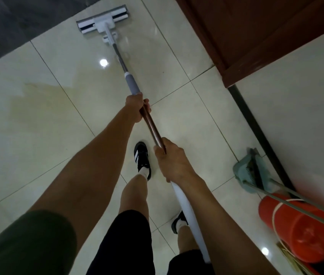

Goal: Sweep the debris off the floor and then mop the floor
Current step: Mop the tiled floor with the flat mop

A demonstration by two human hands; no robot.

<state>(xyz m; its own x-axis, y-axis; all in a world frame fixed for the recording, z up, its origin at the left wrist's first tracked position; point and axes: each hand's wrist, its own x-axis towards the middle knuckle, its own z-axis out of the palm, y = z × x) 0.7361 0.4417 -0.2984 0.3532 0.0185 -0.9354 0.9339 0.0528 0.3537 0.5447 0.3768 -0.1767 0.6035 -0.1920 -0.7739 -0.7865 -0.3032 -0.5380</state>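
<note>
Pale glossy floor tiles fill most of the view, with a damp, darker patch at the left and bright ceiling lights reflected in them; a dark wall strip runs along the top left and a reddish-brown wooden door frame stands at the upper right. A flat mop lies with its long axis running from the lower right, near the person's body, up and away to the upper left. Its rectangular head rests flat on the tiles, set crosswise to the pole, close to the dark strip. Left hand is stretched out ahead, arm nearly straight, fingers curled round the pole just below the grey sleeve. Right hand sits nearer the body, wrapped round the pole above its white end section, forearm angled in from the lower right. Between the arms a black striped shoe steps forward. Against the right wall stand a teal dustpan and an orange-red broom.
</note>
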